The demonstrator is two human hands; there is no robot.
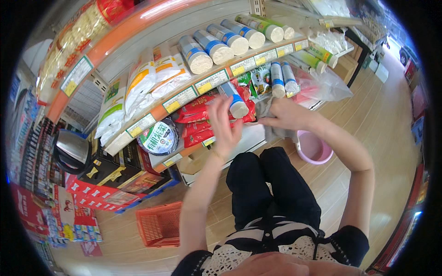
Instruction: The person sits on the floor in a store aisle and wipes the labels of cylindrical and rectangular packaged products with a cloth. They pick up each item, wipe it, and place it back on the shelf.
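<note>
My left hand is raised at the lower shelf with its fingers apart. Just beyond its fingertips a blue-and-clear wrapped roll of dried noodles lies on red plastic bags; whether the fingers touch the roll is hard to tell. My right hand grips a grey cloth, which hangs at the shelf's front edge. Behind that hand, two more noodle rolls and green packets lie on the lower shelf. A round pack of dried seaweed leans at its left end.
Above, a shelf with an orange price rail holds noodle rolls and white bags. A pink basin stands on the floor by my knees. At left are a kettle on black boxes and an orange basket.
</note>
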